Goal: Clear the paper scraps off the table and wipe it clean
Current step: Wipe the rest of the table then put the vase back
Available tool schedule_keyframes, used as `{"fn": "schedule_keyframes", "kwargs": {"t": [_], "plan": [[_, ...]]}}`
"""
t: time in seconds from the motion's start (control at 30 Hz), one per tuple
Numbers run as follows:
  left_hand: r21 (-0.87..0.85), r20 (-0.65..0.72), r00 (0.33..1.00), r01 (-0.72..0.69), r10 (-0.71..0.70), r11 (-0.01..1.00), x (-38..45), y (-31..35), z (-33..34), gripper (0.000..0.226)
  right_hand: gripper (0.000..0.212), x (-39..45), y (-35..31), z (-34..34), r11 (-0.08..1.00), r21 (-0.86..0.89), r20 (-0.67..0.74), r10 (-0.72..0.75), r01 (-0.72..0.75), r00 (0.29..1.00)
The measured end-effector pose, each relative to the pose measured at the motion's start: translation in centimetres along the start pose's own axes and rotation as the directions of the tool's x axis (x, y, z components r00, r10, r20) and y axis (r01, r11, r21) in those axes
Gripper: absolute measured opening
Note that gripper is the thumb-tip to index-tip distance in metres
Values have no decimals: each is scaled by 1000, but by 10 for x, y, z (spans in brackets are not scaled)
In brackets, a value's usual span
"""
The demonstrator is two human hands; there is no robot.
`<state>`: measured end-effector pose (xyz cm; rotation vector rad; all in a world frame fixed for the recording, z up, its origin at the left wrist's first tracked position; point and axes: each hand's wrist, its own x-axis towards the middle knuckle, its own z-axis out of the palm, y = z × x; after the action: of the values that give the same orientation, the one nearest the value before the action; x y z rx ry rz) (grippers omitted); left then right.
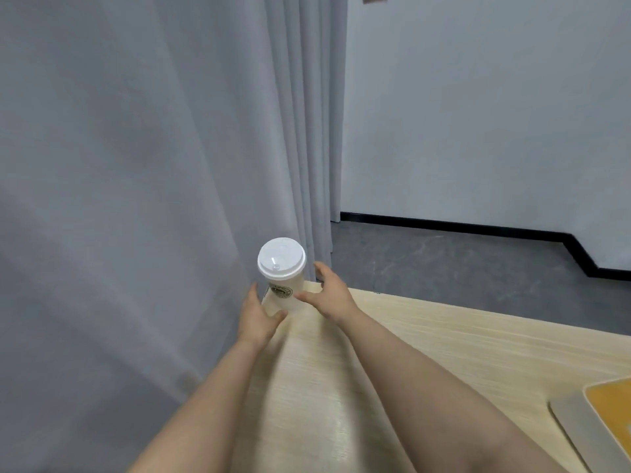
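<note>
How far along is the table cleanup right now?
No scraps show on the visible table, and no cloth either. Both hands, left hand and right hand, flank a lidded cup at the corner; contact is unclear. Wiping looks still ahead.

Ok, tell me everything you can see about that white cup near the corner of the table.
The cup is a tall, pale paper takeaway cup with a white plastic lid that has a small sip tab, and a round green logo on its side, too blurred to read. It leans left at the far corner of the light wooden table, beside the grey curtain. The left hand touches its lower part; the right hand reaches its side, thumb against it, fingers spread.
</note>
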<state>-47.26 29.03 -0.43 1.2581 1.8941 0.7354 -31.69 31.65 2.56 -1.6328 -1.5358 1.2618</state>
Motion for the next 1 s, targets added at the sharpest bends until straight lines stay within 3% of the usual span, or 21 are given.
{"fn": "schedule_keyframes", "kwargs": {"t": [0.2,0.5,0.73,1.0], "plan": [[-158,105,991,-60,78,986,12,9,7,97,78,18,-7,13,994,105,15,-19,17,1000],[-130,24,966,-254,259,958,-5,25,26,85,71,-16,3,-23,959,280,-109,3,27,994],[-218,194,899,-350,392,911,-71,72,57,72,74,-88,24,-88,956,288,-245,22,51,969],[-288,377,833,-310,405,906,-193,117,126,65,68,-212,72,-174,972,234,-381,64,29,922]]}}
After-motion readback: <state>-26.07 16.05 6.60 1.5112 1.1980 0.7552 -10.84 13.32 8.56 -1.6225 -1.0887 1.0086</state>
